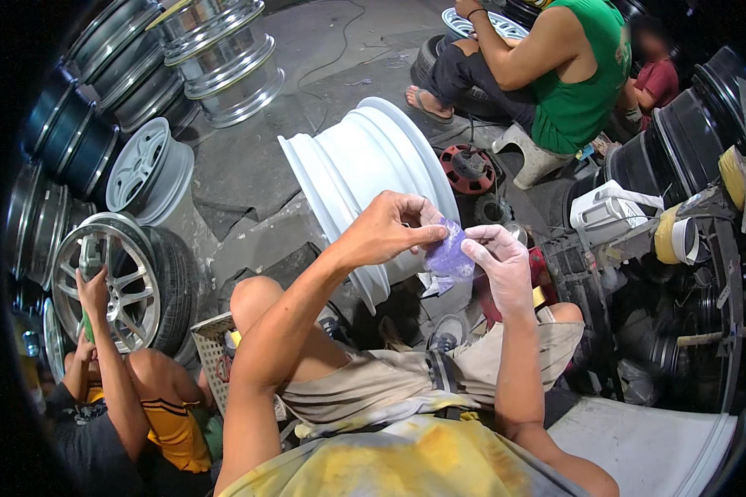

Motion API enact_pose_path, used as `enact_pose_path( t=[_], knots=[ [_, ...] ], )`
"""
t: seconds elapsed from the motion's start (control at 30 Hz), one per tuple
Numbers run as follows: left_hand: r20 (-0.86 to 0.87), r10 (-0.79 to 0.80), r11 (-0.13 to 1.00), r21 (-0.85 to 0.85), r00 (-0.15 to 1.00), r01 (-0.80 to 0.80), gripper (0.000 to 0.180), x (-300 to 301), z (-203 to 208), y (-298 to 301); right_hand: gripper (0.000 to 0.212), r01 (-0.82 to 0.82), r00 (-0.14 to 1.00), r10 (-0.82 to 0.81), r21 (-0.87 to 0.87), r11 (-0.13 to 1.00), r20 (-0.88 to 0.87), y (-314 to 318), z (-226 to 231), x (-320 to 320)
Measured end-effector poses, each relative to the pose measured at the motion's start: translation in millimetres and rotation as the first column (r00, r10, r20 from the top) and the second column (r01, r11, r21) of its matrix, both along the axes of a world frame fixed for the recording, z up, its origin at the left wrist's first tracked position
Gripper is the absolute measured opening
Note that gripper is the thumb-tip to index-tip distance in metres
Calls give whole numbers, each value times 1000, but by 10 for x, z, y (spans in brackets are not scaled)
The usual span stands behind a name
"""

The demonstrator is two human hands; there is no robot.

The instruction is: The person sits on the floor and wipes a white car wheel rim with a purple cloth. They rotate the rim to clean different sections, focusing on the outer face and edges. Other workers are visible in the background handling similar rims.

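A small piece of purple sandpaper (450,253), smeared with white dust, is held up between my two hands. My left hand (404,219) pinches its upper left side between thumb and fingers. At the right edge, my right hand (501,258) grips it with thumb and fingertips, the skin coated in white powder. Just beyond my hands a white-coated wheel rim (340,170) lies on its side, its barrel toward me. My left forearm and hand cover part of its lower edge. Below the sandpaper a pale scrap hangs, partly hidden.
At left a person sits with a power tool (90,258) against a spoked wheel (112,282). Stacked rims (215,62) stand behind. A person in a green top (580,74) works on another rim. A white container (609,211) and a metal rack (593,306) stand at right.
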State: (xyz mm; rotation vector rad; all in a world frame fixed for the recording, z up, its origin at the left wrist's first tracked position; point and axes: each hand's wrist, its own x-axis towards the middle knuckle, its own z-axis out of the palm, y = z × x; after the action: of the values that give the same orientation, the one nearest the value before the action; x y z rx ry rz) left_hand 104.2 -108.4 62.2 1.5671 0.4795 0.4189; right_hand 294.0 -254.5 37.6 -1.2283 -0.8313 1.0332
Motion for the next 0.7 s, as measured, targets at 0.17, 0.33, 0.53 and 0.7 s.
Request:
enact_pose_path(
  t=[0.17, 0.33, 0.53, 0.7],
  knots=[
    [-45, 235, 951, 216, 971, -220, 18, -14, -62, -21, 16, 172, 823, -214, 128, 977, 526, 75, 121, -220],
    [106, 433, 768, 478, 895, -427, 18, 59, -47, -147, 12, 161, 731, -219, 149, 976, 646, 120, 161, -358],
    [163, 407, 836, 330, 899, -438, 16, 53, -65, -106, 15, 218, 950, -251, 179, 959, 187, 177, 110, -496],
    [228, 424, 746, 460, 876, -481, 16, 31, 40, -141, 14, 225, 938, -243, 99, 969, 248, 155, -3, -382]
  ],
)
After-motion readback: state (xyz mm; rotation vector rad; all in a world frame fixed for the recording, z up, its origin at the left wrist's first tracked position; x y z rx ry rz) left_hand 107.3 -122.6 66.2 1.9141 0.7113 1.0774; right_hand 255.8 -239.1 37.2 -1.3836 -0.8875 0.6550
